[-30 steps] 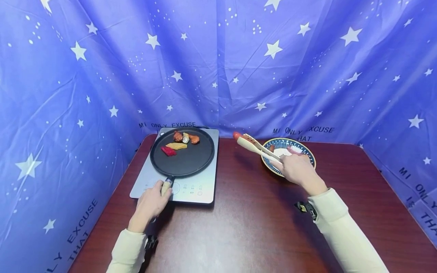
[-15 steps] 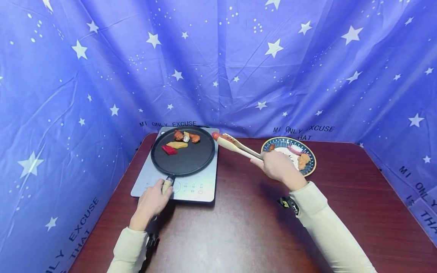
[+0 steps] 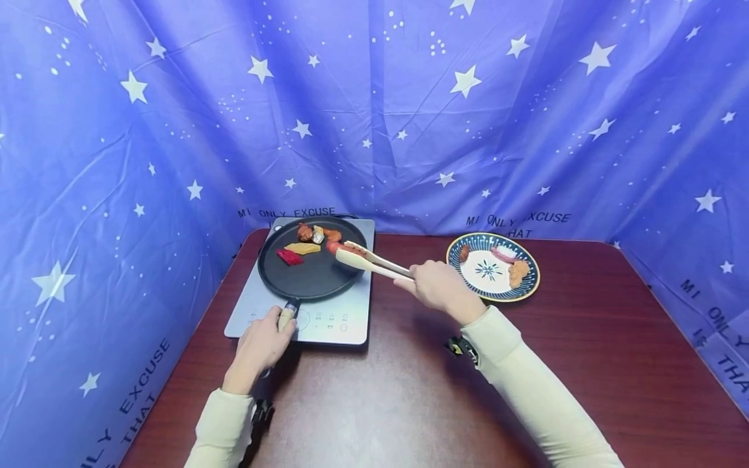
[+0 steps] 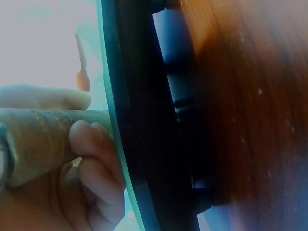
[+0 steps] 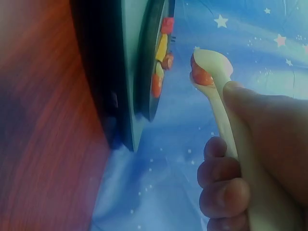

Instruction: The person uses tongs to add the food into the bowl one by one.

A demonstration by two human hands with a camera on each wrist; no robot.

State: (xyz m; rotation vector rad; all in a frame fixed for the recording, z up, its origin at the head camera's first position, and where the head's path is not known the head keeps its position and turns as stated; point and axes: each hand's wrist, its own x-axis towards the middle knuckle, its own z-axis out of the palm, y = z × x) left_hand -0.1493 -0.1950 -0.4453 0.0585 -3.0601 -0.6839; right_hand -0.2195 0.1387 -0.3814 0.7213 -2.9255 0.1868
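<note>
My left hand (image 3: 261, 346) grips the tan handle (image 3: 285, 318) of a flat black frying pan (image 3: 318, 279). The left wrist view shows its fingers curled round that handle (image 4: 43, 139). My right hand (image 3: 440, 289) holds cream-coloured tongs (image 3: 380, 265) whose tips reach over the pan's right side. Pinched between the tips is a red sausage (image 3: 333, 247), its end also showing in the right wrist view. Inside the pan lie a red piece (image 3: 289, 257), a yellow strip (image 3: 303, 248) and brown drumstick-like pieces (image 3: 305, 232) around a pale silvery bit (image 3: 318, 236).
Beneath the pan is a silver induction cooker (image 3: 351, 312) with touch markings. To the right, a blue-patterned plate (image 3: 488, 289) carries a fried brown piece (image 3: 517, 273), a pink-and-white piece (image 3: 504, 253) and a small brown item (image 3: 465, 253). Starry blue curtains (image 3: 409, 97) surround the dark red table (image 3: 562, 364).
My right hand has carried the tongs and sausage leftward from over the plate to over the pan's right side, uncovering the plate. My left hand stays on the handle.
</note>
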